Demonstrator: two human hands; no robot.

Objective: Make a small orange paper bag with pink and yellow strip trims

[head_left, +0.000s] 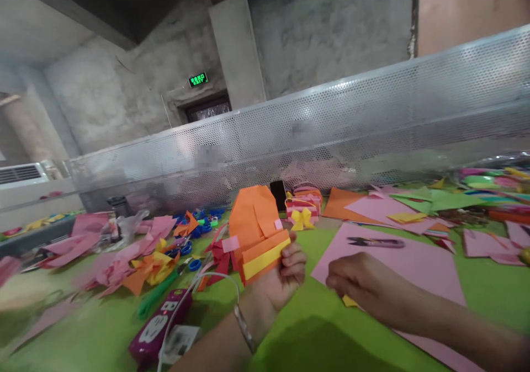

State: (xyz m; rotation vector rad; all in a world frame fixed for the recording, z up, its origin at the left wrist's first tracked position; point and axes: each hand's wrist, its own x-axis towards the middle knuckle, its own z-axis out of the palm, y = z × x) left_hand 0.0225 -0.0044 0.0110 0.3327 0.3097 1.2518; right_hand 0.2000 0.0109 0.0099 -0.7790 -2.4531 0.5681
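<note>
My left hand [285, 275] is closed around the lower right edge of an orange folded-paper craft [254, 214] and holds it upright. A yellow paper strip [265, 259] runs across its lower front, and small pink squares sit at its sides. My right hand [360, 281], fingers curled together, is over the left part of a pink paper sheet [422, 267]. A small yellow paper piece [350, 301] shows just below those fingers; whether they grip anything is hidden. Thread snips [375, 242] lie on the pink sheet beyond my right hand.
A purple power strip [161, 328] with a white cable is at front left. Pink and yellow paper scraps [120, 261] and blue-handled scissors [186, 249] spread across the left. Behind stand a pink paper bag with a yellow bow [304, 217], a phone [279, 194] and a perforated metal divider [351, 118].
</note>
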